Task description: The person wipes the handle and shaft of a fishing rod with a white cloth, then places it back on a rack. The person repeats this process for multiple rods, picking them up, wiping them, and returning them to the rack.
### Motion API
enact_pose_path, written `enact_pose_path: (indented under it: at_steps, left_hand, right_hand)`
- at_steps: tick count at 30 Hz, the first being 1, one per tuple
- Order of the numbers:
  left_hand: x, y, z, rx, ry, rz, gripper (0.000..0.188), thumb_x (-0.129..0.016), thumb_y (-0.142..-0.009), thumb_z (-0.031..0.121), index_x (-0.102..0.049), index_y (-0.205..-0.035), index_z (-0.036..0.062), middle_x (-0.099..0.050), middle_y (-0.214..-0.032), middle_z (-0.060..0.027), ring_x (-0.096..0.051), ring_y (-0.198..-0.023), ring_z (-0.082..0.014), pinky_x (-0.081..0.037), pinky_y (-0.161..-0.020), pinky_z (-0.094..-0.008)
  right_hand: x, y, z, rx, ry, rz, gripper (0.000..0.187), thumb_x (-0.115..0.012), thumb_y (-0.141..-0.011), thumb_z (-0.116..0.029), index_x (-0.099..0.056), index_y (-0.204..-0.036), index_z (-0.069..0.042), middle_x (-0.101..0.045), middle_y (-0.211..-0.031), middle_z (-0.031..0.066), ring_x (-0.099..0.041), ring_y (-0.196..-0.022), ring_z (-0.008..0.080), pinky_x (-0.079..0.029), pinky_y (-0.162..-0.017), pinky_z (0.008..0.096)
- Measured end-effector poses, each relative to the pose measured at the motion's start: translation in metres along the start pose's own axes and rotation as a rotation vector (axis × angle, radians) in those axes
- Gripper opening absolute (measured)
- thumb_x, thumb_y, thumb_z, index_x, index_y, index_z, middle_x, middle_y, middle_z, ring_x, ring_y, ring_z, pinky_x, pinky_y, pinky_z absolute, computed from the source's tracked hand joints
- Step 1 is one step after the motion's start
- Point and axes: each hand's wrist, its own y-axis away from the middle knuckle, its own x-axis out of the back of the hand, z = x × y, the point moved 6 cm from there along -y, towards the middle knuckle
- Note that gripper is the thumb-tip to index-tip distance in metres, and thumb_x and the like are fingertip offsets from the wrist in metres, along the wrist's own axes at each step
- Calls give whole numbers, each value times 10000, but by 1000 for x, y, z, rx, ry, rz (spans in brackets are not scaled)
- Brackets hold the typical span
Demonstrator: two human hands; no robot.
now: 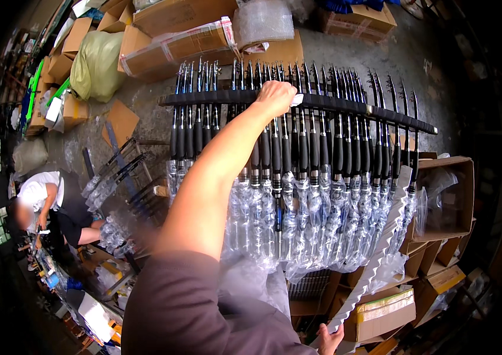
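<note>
Slim black rods (303, 148), bagged below in clear plastic (322, 231), cross a long black bar (375, 110); likely light, fragile-tipped, best held by their thick handles (338, 154). A grey zigzag-edged strip (374, 260), probably bendy, is gripped low by the right hand (329, 340); the left hand (277, 96) curls at the bar, hold unclear.

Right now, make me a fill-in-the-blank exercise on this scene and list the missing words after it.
1. The left hand is on a bar whose colour is ____.
2. The strip is held in the ____ hand.
3. The rods have their lower ends wrapped in clear ____.
4. The co-worker wears a shirt whose colour is ____.

Missing words: black; right; plastic; white.
</note>
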Motion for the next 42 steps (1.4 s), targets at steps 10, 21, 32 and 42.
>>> enact_pose_path:
  at_steps: [10, 21, 32, 42]
  left_hand:
    - [2, 9, -8, 24, 38, -47, 326, -626, -765, 67, -669, -1081, 135, -674, -987, -83, -655, -928, -302, -522, -797, -431]
    - [11, 1, 3, -35, 2, -9, 273, -647, -732, 47, -660, -1000, 98, -663, -921, -130, -647, -873, -348, -514, -781, -449]
    - [12, 12, -3, -75, 5, 95, 207, -647, -739, 41, -641, -943, 72, -634, -857, -129, -639, -832, -340, -515, -735, -445]
    - [11, 14, -3, -54, -5, 58, 503, -757, -699, 72, -592, -1173, 102, -629, -1023, -123, -636, -919, -344, -512, -792, -435]
  right_hand:
    - [-9, -8, 4, -138, -165, -7, 321, -751, -719, -74, -599, -993, -4, -601, -750, -4, -558, -636, 80, -468, -587, 241]
    - [-20, 5, 0, -167, -188, 0, 300, -752, -736, -76, -607, -989, -5, -618, -732, 6, -575, -619, 99, -478, -589, 256]
    - [-26, 12, 14, -194, -249, 12, 311, -763, -736, -95, -590, -974, 4, -610, -714, 15, -574, -615, 97, -475, -580, 252]
    - [-24, 8, 17, -97, -92, 11, 338, -753, -730, -93, -583, -1007, -1, -603, -778, 33, -568, -636, 117, -488, -601, 274]
